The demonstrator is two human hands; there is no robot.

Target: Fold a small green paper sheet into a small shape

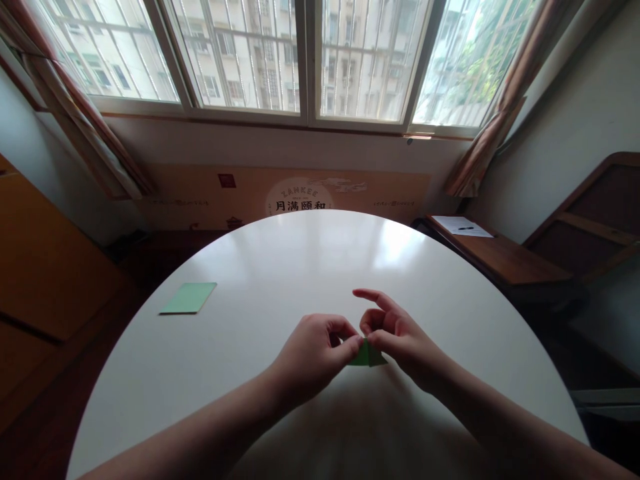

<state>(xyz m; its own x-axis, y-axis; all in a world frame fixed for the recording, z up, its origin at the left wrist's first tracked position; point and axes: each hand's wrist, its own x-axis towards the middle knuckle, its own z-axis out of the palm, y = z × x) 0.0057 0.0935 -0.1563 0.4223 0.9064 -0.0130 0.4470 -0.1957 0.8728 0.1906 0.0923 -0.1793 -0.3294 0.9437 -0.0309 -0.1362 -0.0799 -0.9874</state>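
Observation:
A small folded piece of green paper (369,355) is held between both hands just above the round white table (280,267). My left hand (313,352) pinches its left side with thumb and curled fingers. My right hand (397,333) pinches its right side, with the index finger stretched out toward the left. Most of the paper is hidden by the fingers. A flat stack of light green paper sheets (189,298) lies on the table to the far left, well away from both hands.
A dark wooden side table (505,257) stands at the right with a white sheet (463,227) and a pen on it. Large barred windows (300,60) and curtains run along the back wall. A wooden cabinet (45,267) is at the left.

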